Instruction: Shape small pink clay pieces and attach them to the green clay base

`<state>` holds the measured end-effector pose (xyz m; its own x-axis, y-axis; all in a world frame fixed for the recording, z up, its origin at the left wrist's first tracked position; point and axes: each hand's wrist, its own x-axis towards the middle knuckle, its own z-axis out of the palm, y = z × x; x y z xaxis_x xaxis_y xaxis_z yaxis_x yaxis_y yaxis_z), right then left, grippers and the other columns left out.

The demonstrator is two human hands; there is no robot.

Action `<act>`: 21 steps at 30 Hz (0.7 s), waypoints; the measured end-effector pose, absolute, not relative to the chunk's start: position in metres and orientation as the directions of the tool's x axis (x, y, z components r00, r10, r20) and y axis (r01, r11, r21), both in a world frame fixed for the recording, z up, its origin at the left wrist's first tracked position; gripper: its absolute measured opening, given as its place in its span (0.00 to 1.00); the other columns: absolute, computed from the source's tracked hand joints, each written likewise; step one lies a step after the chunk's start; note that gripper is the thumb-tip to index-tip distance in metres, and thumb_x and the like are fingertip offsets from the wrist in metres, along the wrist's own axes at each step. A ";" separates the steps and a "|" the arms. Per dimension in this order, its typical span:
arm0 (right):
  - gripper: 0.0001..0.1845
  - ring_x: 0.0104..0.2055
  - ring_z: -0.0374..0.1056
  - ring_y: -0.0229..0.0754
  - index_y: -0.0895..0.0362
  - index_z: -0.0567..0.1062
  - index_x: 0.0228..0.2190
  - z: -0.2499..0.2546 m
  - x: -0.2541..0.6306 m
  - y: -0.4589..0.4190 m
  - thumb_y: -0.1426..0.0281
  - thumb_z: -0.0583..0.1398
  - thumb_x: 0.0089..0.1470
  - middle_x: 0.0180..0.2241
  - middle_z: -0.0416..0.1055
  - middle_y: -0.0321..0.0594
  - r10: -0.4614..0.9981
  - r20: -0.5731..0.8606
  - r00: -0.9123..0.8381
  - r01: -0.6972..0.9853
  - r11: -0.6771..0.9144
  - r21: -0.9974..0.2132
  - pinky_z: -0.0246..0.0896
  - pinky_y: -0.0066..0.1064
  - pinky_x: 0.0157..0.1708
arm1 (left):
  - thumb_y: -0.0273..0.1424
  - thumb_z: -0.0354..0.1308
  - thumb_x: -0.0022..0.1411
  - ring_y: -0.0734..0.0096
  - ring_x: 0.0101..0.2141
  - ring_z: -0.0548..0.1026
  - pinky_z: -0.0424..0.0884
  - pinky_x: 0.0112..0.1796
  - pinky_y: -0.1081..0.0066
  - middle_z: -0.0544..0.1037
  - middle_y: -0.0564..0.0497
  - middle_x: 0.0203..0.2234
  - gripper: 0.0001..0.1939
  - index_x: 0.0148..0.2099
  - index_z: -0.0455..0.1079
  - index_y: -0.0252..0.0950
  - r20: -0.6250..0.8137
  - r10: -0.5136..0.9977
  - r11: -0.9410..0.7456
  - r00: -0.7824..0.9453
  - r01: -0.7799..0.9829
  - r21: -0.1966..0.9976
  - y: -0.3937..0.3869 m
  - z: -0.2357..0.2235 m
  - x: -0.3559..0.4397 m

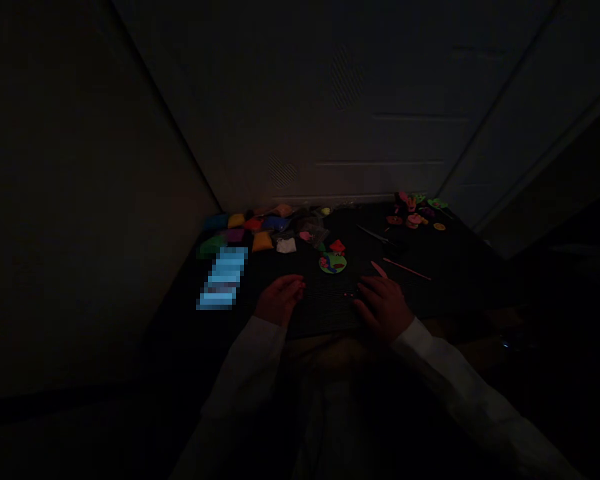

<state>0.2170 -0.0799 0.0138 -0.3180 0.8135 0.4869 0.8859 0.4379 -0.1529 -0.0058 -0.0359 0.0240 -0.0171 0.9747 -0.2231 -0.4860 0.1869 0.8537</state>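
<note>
My left hand [280,298] is closed in a pinch above the dark table, with a tiny reddish piece of modelling clay [303,285] at its fingertips. My right hand [384,305] rests palm down near the table's front edge, fingers stretched and apart. Just left of its fingertips lie a few tiny pinkish clay bits [349,295]. Between and beyond the hands sits a round green clay disc [333,263] with blue, red and pink shapes on it. A pink pointed clay tool [379,269] lies right beyond my right fingers. Dim light hides fine detail.
A thin pink stick [407,269] and scissors [375,235] lie to the right. Several bags of coloured clay [263,241] line the back left, beside a lit phone [223,279]. Finished-looking clay figures [414,220] cluster at the back right, before a pale wall [300,133].
</note>
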 end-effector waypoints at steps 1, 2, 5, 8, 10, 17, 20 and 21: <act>0.20 0.48 0.55 0.45 0.60 0.68 0.42 0.014 0.217 -0.080 0.63 0.51 0.50 0.45 0.63 0.46 0.809 0.493 -0.320 0.882 0.444 -0.157 0.49 0.41 0.47 | 0.26 0.63 0.35 0.80 0.21 0.67 0.62 0.24 0.77 0.72 0.52 0.19 0.11 0.27 0.69 0.31 -0.222 0.975 0.186 -0.016 -0.487 0.853 -0.036 0.024 -0.006; 0.20 0.48 0.55 0.44 0.60 0.67 0.43 0.015 0.218 -0.081 0.63 0.51 0.50 0.45 0.63 0.46 0.806 0.494 -0.326 0.878 0.452 -0.159 0.48 0.41 0.48 | 0.26 0.63 0.35 0.80 0.21 0.67 0.62 0.24 0.77 0.72 0.52 0.19 0.11 0.27 0.69 0.31 -0.222 0.975 0.185 -0.017 -0.489 0.853 -0.036 0.025 -0.006; 0.18 0.49 0.54 0.44 0.55 0.67 0.43 0.020 0.218 -0.084 0.63 0.51 0.50 0.46 0.61 0.43 0.799 0.469 -0.376 0.861 0.489 -0.142 0.46 0.43 0.48 | 0.26 0.63 0.35 0.80 0.21 0.67 0.62 0.24 0.77 0.72 0.52 0.18 0.11 0.26 0.69 0.31 -0.224 0.974 0.187 -0.017 -0.488 0.852 -0.036 0.026 -0.006; 0.17 0.49 0.54 0.45 0.51 0.68 0.43 0.023 0.217 -0.086 0.62 0.52 0.50 0.47 0.60 0.42 0.799 0.440 -0.411 0.854 0.506 -0.122 0.43 0.45 0.48 | 0.26 0.63 0.35 0.80 0.21 0.68 0.62 0.24 0.77 0.72 0.52 0.19 0.11 0.27 0.69 0.31 -0.227 0.974 0.191 -0.016 -0.485 0.854 -0.036 0.025 -0.006; 0.17 0.49 0.53 0.45 0.51 0.68 0.42 0.023 0.216 -0.087 0.62 0.52 0.50 0.47 0.61 0.42 0.806 0.439 -0.397 0.863 0.491 -0.120 0.43 0.45 0.48 | 0.26 0.63 0.35 0.80 0.21 0.67 0.62 0.24 0.77 0.72 0.52 0.19 0.11 0.27 0.69 0.31 -0.229 0.973 0.194 -0.015 -0.481 0.855 -0.035 0.024 -0.006; 0.17 0.49 0.53 0.45 0.50 0.69 0.42 0.022 0.215 -0.087 0.62 0.52 0.50 0.47 0.61 0.40 0.800 0.446 -0.401 0.865 0.491 -0.103 0.42 0.44 0.48 | 0.27 0.63 0.36 0.80 0.21 0.67 0.62 0.23 0.77 0.72 0.52 0.19 0.11 0.27 0.69 0.31 -0.221 0.975 0.187 -0.017 -0.475 0.860 -0.035 0.022 -0.007; 0.19 0.50 0.52 0.46 0.52 0.67 0.43 0.023 0.214 -0.086 0.60 0.52 0.50 0.48 0.60 0.41 0.816 0.431 -0.385 0.880 0.465 -0.096 0.42 0.45 0.48 | 0.27 0.63 0.36 0.80 0.21 0.67 0.62 0.24 0.77 0.72 0.52 0.19 0.11 0.27 0.69 0.31 -0.220 0.975 0.187 -0.014 -0.474 0.861 -0.036 0.023 -0.007; 0.19 0.50 0.52 0.46 0.52 0.67 0.43 0.023 0.214 -0.086 0.60 0.51 0.50 0.48 0.60 0.42 0.821 0.429 -0.377 0.884 0.457 -0.098 0.42 0.45 0.48 | 0.27 0.63 0.36 0.80 0.21 0.67 0.62 0.24 0.77 0.72 0.52 0.19 0.11 0.27 0.69 0.31 -0.220 0.975 0.188 -0.013 -0.473 0.861 -0.036 0.023 -0.007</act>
<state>0.2136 -0.0860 0.0230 -0.3766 0.8212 0.4287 0.8841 0.4568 -0.0983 -0.0065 -0.0356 0.0229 -0.0133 0.9753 -0.2204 -0.4729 0.1880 0.8608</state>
